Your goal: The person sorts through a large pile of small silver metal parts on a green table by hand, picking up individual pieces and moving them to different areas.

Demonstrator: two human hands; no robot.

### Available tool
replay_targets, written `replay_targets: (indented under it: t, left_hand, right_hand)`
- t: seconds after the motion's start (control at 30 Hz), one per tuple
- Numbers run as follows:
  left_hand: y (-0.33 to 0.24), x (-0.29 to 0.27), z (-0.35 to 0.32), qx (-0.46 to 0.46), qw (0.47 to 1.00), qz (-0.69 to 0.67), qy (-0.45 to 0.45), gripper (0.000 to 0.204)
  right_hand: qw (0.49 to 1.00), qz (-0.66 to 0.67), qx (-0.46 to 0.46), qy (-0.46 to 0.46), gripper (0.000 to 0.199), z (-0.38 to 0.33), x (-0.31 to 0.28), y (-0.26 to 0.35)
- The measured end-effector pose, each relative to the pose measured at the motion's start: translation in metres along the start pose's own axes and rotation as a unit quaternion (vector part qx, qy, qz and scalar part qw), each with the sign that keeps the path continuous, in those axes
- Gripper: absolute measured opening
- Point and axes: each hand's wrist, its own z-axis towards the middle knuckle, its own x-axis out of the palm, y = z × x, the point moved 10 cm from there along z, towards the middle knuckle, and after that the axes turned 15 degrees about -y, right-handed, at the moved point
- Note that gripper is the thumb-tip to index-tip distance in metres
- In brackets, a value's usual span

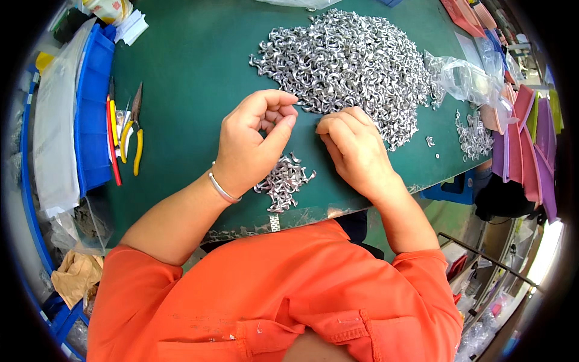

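My left hand (256, 128) is raised over the green table with its fingers curled and the thumb close to the bent fingertips. Anything between them is too small to make out. Beside it, my right hand (357, 148) is closed, its back turned up and its fingertips hidden beneath it, at the near edge of a large pile of small curved metal pieces (356, 57). A smaller heap of similar metal pieces (283, 184) lies between my wrists, near the table's front edge. A silver bangle (223, 188) circles my left wrist.
Pliers with yellow handles (137, 130) and a red-handled tool (113, 142) lie at the left by a blue bin (96, 108). At the right are a clear plastic bag (461, 78), a small group of metal rings (474, 136) and pink and purple trays (528, 145). The green table (181, 66) ends near my body.
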Motion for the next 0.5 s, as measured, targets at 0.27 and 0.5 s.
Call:
replay_targets:
  t: [0.27,0.5]
  left_hand:
    - [0.015,0.02,-0.011,-0.142,0.986,-0.037,0.081,0.018]
    - [0.006,0.022,-0.011,-0.065,0.991,-0.043,0.106,0.013]
  right_hand:
    - [0.946,0.198,0.168,-0.192,0.026,-0.016,-0.013,-0.017]
    - [0.93,0.265,0.153,-0.205,0.024,-0.02,-0.011,-0.012]
